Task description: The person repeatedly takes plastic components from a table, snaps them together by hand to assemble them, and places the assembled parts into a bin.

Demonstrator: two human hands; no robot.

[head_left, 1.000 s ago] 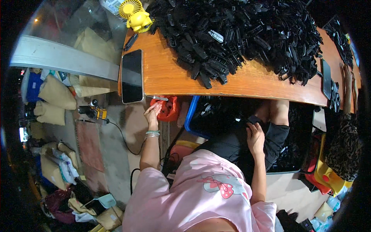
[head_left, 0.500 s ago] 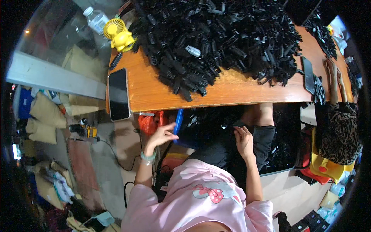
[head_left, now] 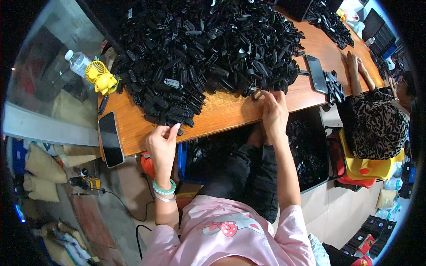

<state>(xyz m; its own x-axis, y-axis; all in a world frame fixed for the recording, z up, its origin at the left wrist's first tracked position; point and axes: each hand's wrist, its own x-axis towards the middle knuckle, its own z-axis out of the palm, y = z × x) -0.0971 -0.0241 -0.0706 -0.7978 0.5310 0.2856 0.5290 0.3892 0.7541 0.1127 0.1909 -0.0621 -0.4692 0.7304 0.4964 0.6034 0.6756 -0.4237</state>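
Note:
A large heap of small black plastic clip-like pieces [head_left: 213, 48] covers much of the wooden table [head_left: 230, 111]. At the heap's near left corner, my left hand [head_left: 162, 144] pinches a black plastic piece [head_left: 178, 130] between thumb and forefinger. A green bead bracelet [head_left: 164, 190] circles that wrist. My right hand [head_left: 275, 114] reaches over the table's front edge, its fingers bent and closed on a small dark piece [head_left: 257, 95] at the heap's near edge; the fingers partly hide it. Below the tabletop, a blue-rimmed bin [head_left: 182, 162] by my legs holds more black pieces.
A phone [head_left: 111, 139] lies at the table's left end, near a yellow fan [head_left: 102, 78] and a plastic bottle [head_left: 78, 63]. Another phone [head_left: 315, 73] lies to the right beside a small pile of pieces [head_left: 334, 87]. A co-worker in a patterned top [head_left: 379, 124] sits at the right.
Both hands have risen from above my lap to the near edge of the heap, and their fingers have closed at black pieces. The head view has shifted, so the table appears tilted.

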